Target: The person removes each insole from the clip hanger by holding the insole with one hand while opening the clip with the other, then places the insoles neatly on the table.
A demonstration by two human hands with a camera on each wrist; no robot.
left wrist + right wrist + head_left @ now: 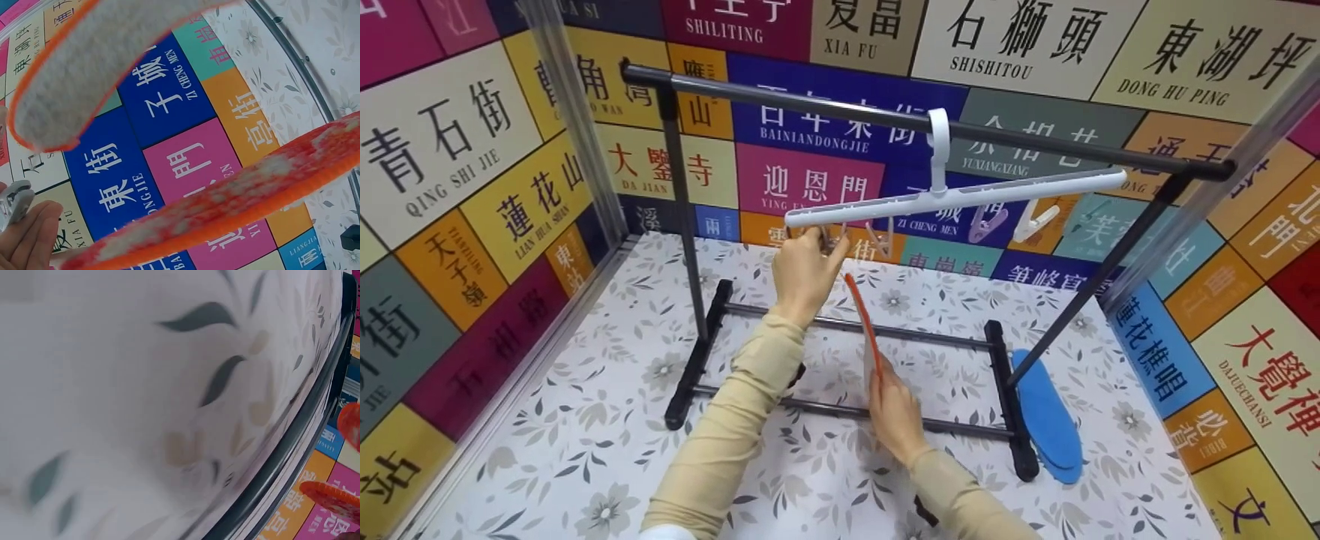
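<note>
In the head view, my left hand (808,274) is raised just under the left end of a white hanger (885,207). Its fingers pinch a small clip (16,201), which shows at the lower left of the left wrist view. Lower down, my right hand (896,412) grips an orange-edged insole (866,322), seen nearly edge-on and pointing up. Two fleecy insoles appear in the left wrist view: one with a grey face (73,84), the other with a red-and-white face (225,194). Which hand holds the second one, I cannot tell.
The hanger hooks over the top bar (810,103) of a black rack. More clips (1035,220) hang along it. Blue insoles (1046,420) lie on the floral surface (607,502) beside the rack's right foot. Colourful sign-covered walls (465,217) stand around.
</note>
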